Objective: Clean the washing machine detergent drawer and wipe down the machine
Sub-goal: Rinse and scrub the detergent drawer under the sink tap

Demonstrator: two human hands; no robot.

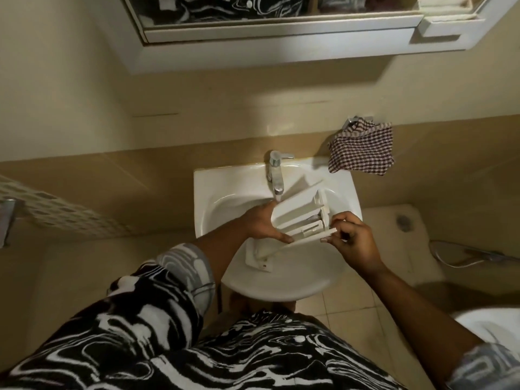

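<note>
Detergent drawer (298, 212) held tilted over the sink (205, 192), just below the tap (275, 173); left hand (259, 223) grips its left end, thumb on the near edge, fingers wrapped behind; right hand (351, 237) pinches the front panel's right end, fingers (342, 218) bent round it; small white insert (260, 258) lies in the basin beneath.

Head cam, steep down over sink (208, 192).
</note>
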